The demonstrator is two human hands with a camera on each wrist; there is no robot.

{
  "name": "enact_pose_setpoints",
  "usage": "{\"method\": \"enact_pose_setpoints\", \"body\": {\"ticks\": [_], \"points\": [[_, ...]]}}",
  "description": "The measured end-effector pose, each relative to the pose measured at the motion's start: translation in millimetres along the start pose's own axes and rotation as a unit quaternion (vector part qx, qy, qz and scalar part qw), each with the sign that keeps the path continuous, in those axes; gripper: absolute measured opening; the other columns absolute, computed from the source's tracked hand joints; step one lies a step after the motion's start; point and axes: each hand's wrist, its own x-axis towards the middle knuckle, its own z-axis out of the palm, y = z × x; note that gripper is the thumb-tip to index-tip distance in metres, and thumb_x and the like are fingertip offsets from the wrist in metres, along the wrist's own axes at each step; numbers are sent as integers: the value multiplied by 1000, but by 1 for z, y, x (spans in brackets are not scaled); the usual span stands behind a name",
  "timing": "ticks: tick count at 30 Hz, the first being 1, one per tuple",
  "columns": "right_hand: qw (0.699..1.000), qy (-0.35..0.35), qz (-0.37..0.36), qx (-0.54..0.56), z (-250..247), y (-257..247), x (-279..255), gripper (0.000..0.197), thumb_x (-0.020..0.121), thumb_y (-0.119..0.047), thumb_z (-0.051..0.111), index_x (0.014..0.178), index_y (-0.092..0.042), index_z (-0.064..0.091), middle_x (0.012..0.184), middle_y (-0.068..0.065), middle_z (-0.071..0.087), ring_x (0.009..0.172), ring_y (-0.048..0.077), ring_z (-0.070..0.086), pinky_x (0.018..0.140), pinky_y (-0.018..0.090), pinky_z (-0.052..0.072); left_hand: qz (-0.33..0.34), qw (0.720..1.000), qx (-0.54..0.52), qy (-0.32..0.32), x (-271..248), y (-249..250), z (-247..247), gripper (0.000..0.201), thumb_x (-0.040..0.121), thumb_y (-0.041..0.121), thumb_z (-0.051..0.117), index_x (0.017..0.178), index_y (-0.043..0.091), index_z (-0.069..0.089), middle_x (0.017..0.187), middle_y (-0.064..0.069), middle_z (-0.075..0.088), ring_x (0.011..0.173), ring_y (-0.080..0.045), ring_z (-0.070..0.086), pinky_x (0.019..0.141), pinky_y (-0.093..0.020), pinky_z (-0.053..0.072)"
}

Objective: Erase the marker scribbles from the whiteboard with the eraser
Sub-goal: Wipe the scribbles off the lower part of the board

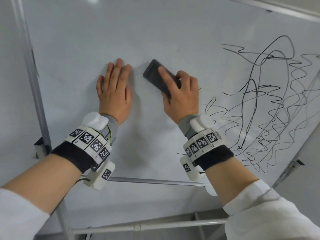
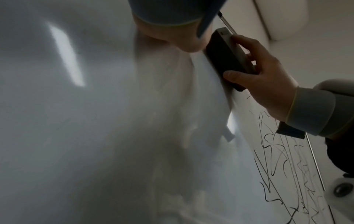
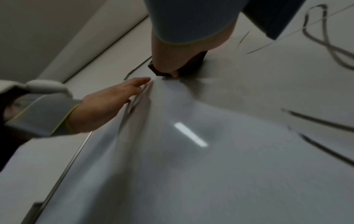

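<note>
A dark rectangular eraser (image 1: 153, 73) lies flat against the whiteboard (image 1: 155, 32), and my right hand (image 1: 181, 90) grips it with the thumb along one side and fingers curled over the back. The left wrist view shows the same eraser (image 2: 220, 51) pressed on the board by that right hand (image 2: 264, 78). My left hand (image 1: 115, 84) rests flat on the bare board just left of the eraser, fingers straight. Black marker scribbles (image 1: 270, 104) cover the board's right part, starting close beside my right wrist. The board's left and middle are white.
The board's metal frame runs down the left edge (image 1: 34, 94) and along the bottom rail (image 1: 155, 181). A stand tube (image 1: 155, 226) crosses below the board. A wall (image 1: 7, 84) lies beyond the left frame.
</note>
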Motion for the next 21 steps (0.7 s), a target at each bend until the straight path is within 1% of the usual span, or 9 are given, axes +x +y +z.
{"method": "enact_pose_setpoints", "body": {"ticks": [3, 5, 8, 10, 12, 14, 17, 19, 21], "points": [[997, 25, 65, -17, -4, 16, 7, 63, 77, -18, 64, 135, -24, 40, 108, 19, 52, 85, 33, 45, 84, 36, 41, 7, 1000, 2, -8, -2, 2, 0, 53, 90, 14, 34, 142, 22, 33, 154, -2, 19, 142, -23, 11, 111, -46, 8], [998, 24, 57, -20, -4, 18, 3, 65, 77, -18, 64, 135, -25, 36, 109, 19, 52, 87, 33, 44, 85, 35, 39, 1, 1000, 1, -6, -2, 3, 0, 52, 89, 15, 33, 141, 21, 34, 154, -3, 19, 142, -23, 10, 111, -47, 8], [1000, -11, -6, -6, -2, 13, -14, 65, 75, -13, 65, 133, -25, 40, 110, 18, 52, 89, 28, 39, 85, 35, 37, -14, 1000, -14, -2, -2, 9, 3, 52, 88, 13, 36, 140, 18, 35, 154, -5, 19, 142, -24, 11, 110, -49, 7], [999, -25, -23, -6, -3, 16, -20, 65, 74, -12, 65, 132, -26, 42, 110, 18, 53, 90, 28, 37, 84, 36, 37, -10, 1000, -21, 2, -2, 14, 4, 52, 88, 11, 37, 139, 16, 37, 153, -6, 20, 142, -24, 12, 110, -49, 9], [1000, -12, 4, -9, -8, 26, -18, 64, 74, -12, 65, 133, -26, 41, 109, 18, 53, 90, 28, 38, 83, 37, 40, 10, 1000, -19, 3, -2, 16, 4, 49, 88, 10, 38, 137, 16, 39, 153, -7, 22, 142, -24, 13, 110, -49, 11], [998, 14, 61, -17, -15, 40, -13, 62, 78, -16, 65, 134, -25, 38, 108, 19, 52, 89, 30, 40, 83, 37, 40, 27, 999, -17, 2, -2, 20, 5, 47, 89, 11, 38, 135, 18, 41, 152, -7, 23, 141, -24, 14, 109, -48, 12], [992, 33, 114, -39, -23, 58, -10, 60, 82, -21, 63, 135, -24, 35, 110, 18, 52, 89, 33, 44, 86, 35, 38, 31, 999, -24, -1, -3, 25, 6, 47, 89, 12, 36, 135, 19, 41, 152, -6, 23, 141, -23, 14, 109, -47, 12], [992, 32, 109, -48, -25, 61, -14, 60, 82, -21, 62, 135, -24, 34, 111, 19, 52, 90, 34, 45, 87, 36, 39, 35, 999, -22, -6, -5, 29, 8, 49, 89, 14, 33, 137, 20, 39, 152, -6, 22, 141, -23, 14, 110, -47, 11], [996, 20, 75, -46, -25, 58, -24, 60, 81, -19, 63, 134, -24, 36, 110, 19, 53, 89, 34, 44, 87, 37, 39, 43, 999, -15, -14, -6, 31, 11, 52, 89, 17, 29, 140, 21, 36, 153, -7, 21, 142, -24, 13, 110, -48, 11]]}}
